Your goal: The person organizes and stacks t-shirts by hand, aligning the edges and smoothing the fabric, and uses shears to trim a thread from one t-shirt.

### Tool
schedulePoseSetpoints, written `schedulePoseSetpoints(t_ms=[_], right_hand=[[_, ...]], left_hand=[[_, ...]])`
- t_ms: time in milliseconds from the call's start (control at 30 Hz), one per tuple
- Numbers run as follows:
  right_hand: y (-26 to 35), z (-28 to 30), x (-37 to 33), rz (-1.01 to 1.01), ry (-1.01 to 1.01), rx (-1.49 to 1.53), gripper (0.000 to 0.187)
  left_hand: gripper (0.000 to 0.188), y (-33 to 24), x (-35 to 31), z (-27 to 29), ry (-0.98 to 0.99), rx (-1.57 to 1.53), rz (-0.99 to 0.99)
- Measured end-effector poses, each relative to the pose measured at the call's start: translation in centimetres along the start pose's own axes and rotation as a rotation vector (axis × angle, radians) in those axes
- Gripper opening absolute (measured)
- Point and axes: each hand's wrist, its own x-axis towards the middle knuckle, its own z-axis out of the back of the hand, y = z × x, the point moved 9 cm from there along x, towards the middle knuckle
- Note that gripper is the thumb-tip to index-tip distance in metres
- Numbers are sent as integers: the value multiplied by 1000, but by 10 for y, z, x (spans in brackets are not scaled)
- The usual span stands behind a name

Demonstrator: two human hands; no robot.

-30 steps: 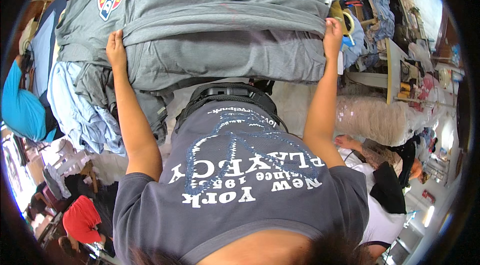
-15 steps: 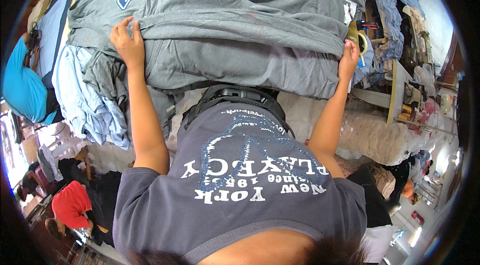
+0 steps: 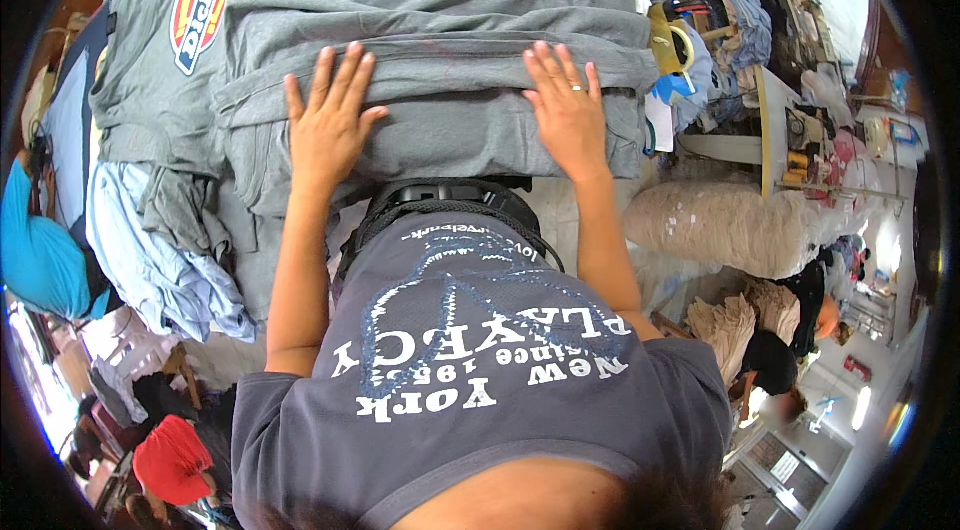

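A grey garment (image 3: 450,130) lies across the table in front of me, with a long folded strip running along it. My left hand (image 3: 330,125) rests flat on the fold, fingers spread and pointing away from me. Farther right, my right hand (image 3: 567,115) also presses flat on the same cloth, fingers apart, a ring on one finger. Neither hand grips anything. Beyond the fold spreads more grey cloth, bearing a red, yellow and blue oval logo (image 3: 207,5) at the left.
Light blue cloth (image 3: 165,250) hangs off the table's left side. By the right edge sits a yellowish tape roll (image 3: 685,47). Garment heaps (image 3: 735,0) fill the far right, above a large pale bundle (image 3: 715,228). People in blue (image 3: 45,240) and red (image 3: 172,460) are at left.
Both hands have moved inward along the fold. My right hand has let go of the strip's right end and opened flat. The strip now lies flatter, and the whole view has shifted slightly.
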Motion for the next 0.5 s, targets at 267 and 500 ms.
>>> schedulePoseSetpoints(t_ms=[267,500], right_hand=[[-82,18,-31,-295,-83,56,42],[-103,72,-13,-282,-465,396,18]], left_hand=[[51,18,-4,6,-12,62,58],[25,-31,37,44,-309,-268,-158]])
